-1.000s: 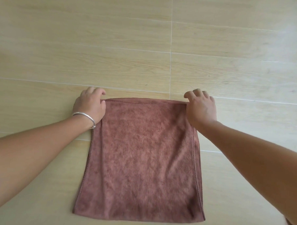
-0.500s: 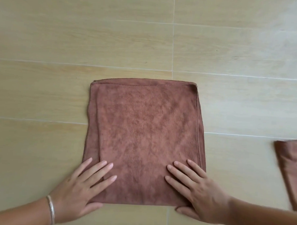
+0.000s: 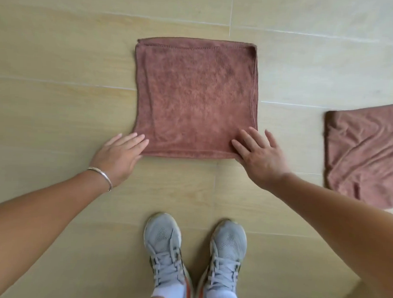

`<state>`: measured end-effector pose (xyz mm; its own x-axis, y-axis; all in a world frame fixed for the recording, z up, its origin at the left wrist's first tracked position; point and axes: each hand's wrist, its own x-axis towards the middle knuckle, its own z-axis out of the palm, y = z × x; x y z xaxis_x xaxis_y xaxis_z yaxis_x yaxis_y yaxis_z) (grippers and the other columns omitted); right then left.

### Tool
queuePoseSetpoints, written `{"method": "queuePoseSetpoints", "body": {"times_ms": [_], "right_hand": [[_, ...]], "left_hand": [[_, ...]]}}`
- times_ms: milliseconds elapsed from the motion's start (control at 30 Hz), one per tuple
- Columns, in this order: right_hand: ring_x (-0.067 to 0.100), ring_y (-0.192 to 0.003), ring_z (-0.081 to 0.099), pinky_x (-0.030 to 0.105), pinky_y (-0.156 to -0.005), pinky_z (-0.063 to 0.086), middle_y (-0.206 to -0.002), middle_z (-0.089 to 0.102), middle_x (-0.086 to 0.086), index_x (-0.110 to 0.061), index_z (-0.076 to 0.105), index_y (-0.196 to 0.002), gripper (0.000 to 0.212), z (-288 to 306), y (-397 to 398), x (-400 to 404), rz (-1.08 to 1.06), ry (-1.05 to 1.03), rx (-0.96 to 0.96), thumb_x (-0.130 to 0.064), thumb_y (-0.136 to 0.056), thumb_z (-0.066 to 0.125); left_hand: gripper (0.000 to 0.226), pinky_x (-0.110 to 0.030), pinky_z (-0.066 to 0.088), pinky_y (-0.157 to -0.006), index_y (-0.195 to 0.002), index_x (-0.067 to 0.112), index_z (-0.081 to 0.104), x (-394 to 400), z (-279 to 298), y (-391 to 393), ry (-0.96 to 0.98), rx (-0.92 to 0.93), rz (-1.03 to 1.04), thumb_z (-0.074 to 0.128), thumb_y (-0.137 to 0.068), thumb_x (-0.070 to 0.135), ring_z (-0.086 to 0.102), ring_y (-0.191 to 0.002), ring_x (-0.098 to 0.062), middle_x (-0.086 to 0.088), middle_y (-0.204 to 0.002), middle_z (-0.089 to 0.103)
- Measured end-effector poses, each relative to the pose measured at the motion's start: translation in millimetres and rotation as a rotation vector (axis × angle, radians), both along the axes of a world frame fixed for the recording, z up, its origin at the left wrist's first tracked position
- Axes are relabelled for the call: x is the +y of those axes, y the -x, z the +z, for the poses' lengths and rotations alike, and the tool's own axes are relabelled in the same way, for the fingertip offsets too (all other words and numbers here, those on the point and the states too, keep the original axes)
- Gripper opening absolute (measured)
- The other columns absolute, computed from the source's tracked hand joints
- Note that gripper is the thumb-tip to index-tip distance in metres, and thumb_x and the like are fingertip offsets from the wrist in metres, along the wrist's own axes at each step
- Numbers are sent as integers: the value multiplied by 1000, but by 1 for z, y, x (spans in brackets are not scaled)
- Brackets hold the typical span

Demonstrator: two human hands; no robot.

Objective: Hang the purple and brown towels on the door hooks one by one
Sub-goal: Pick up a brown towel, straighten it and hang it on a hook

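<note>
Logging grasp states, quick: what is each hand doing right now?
Left hand: open, fingertips at the near left corner of the folded brown terry towel.
Right hand: open, flat on its near right corner.

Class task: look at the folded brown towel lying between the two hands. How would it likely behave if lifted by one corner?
The folded brown towel looks soft and fuzzy, so it would probably sag rather than stay flat. Its stacked layers show at the right edge, so lifting one corner would likely unfold it. It looks thin, so probably light. The left hand and right hand rest at its near corners.
</note>
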<state>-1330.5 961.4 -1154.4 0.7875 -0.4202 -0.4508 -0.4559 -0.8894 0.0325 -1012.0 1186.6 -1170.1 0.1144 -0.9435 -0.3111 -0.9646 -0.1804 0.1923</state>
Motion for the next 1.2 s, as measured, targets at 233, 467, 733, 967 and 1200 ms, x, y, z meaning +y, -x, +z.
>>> {"method": "queuePoseSetpoints", "body": {"times_ms": [233,467,733,967,1200], "right_hand": [[31,-138,36,55,-112,26,-142,50,9,-21,53,-133,57,176,-23,-49,-56,26,46,-42,-97,14],[19,-148,7,45,-119,5,-159,20,-2,-32,24,-149,49,406,-62,-112,-177,66,43,-45,-103,14],[14,-127,46,34,-106,30,-127,59,-11,-30,64,-117,32,687,-73,-136,-211,139,-346,-39,-101,37],[16,-91,61,31,-84,44,-91,68,-14,-29,72,-86,21,932,-93,-177,-139,329,-744,-39,-90,54],[13,-113,51,35,-99,37,-111,64,-15,-33,70,-103,27,1144,-109,-177,-184,513,-774,-43,-97,47]], "left_hand": [[41,-42,40,-105,-130,14,60,-63,174,-33,-61,-5,50,65,-89,15,53,-126,-25,-5,-134,59],[43,-27,22,-113,-146,24,39,-149,406,-68,-93,-66,27,36,-103,29,28,-143,-11,9,-152,37],[39,-27,32,-108,-140,41,45,-184,701,-94,-82,13,85,39,-102,33,36,-138,-12,7,-151,39],[53,-21,45,-90,-80,78,47,-200,968,-109,198,92,155,46,-100,30,57,-102,1,32,-107,61],[28,-27,44,-70,-96,44,65,-194,1176,-105,501,-102,226,40,-101,32,59,-89,-9,18,-97,66]]}}
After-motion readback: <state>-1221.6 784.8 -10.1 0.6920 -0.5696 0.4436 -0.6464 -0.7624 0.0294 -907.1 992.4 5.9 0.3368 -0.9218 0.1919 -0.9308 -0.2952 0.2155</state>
